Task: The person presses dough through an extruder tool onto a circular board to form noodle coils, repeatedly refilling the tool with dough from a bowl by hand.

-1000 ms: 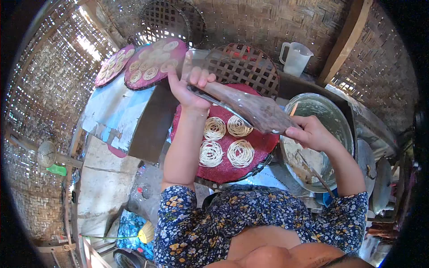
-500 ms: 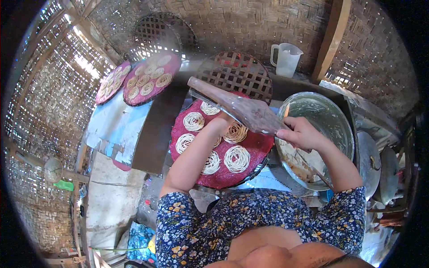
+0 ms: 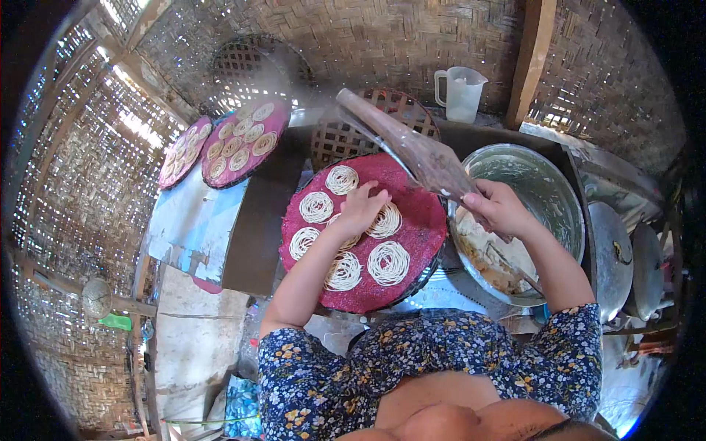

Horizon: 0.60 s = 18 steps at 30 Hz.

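Above the red round mat [image 3: 418, 242], the left hand [image 3: 363, 207] hangs with fingers parted, having left the far end of the cloudy, bag-like tool [image 3: 426, 156]; contact with the pale coils [image 3: 388, 263] cannot be told. Consequently, the right hand [image 3: 498, 209] alone bears the tool, closed round its near end, the length slanting over the mat. A metal basin [image 3: 548, 180] stands at right; a jug [image 3: 464, 95] stands near the woven wall [image 3: 368, 44].
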Each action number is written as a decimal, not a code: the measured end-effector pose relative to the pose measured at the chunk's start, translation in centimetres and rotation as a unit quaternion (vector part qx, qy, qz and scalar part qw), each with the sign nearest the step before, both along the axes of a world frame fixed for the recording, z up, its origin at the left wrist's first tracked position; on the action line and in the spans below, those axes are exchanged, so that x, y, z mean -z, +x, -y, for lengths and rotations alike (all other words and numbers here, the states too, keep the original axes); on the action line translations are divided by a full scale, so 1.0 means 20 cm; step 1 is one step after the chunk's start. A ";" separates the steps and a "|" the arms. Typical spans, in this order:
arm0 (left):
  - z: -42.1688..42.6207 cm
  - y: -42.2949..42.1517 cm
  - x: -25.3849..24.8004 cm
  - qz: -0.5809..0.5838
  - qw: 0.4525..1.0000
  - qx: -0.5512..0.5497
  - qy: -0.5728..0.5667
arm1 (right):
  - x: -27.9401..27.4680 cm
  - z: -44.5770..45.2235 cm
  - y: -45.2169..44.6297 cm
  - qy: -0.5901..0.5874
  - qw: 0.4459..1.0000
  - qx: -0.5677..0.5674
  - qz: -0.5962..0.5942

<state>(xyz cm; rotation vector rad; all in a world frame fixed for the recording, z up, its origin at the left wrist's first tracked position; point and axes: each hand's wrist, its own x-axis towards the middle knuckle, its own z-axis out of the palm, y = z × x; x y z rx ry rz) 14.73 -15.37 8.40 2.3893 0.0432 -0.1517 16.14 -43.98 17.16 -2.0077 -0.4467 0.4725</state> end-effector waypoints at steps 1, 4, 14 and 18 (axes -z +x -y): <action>-0.02 -0.03 0.03 0.033 0.997 0.032 0.060 | 0.00 0.02 -0.01 0.007 1.000 0.008 -0.004; -0.07 -0.10 0.07 0.126 0.962 0.093 0.224 | 0.01 0.06 -0.02 0.016 1.000 0.022 -0.010; -0.03 -0.09 -0.32 0.496 0.857 0.053 0.131 | -0.03 0.07 -0.16 0.102 0.994 0.014 -0.033; 0.30 -0.13 -0.52 0.441 0.888 0.118 0.045 | -0.09 -0.03 -0.29 0.169 0.983 -0.025 -0.067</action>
